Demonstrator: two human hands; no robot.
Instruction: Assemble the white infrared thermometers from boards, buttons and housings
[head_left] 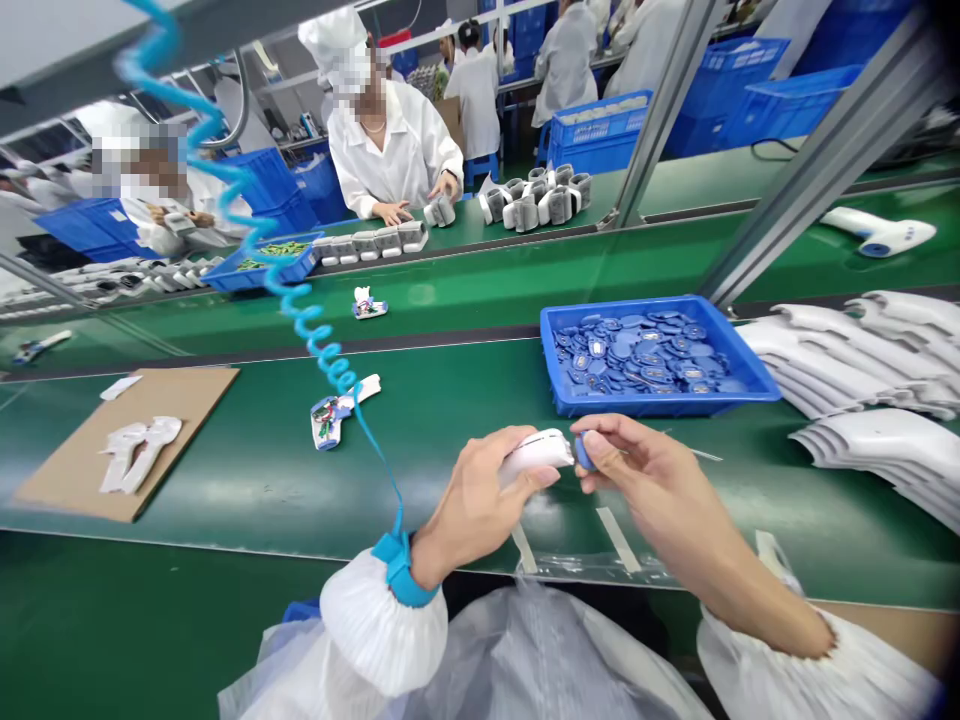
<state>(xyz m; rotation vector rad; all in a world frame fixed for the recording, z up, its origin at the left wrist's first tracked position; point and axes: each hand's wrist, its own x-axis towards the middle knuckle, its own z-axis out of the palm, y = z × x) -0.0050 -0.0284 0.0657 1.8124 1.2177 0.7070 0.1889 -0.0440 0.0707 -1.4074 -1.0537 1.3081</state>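
Note:
My left hand (487, 490) is wrapped round a white plastic housing (536, 453), its end turned to the right. Between the thumb and fingers of my right hand (652, 480) is a small blue plastic cap (583, 452), held right at that end of the housing; whether the two touch I cannot tell. Beyond my hands stands a blue tray (637, 406) full of similar blue caps (637, 345). To the left, a half-open device (328, 420) with bare circuit parts and wires lies on the green bench (255, 470).
A cardboard sheet (52, 470) carries white shell halves (139, 455). Stacked white housings (877, 440) fill the right side. A coiled blue cord (300, 310) runs down to my left wristband (401, 570). Behind is a green conveyor (480, 290), with a co-worker (390, 150) across it.

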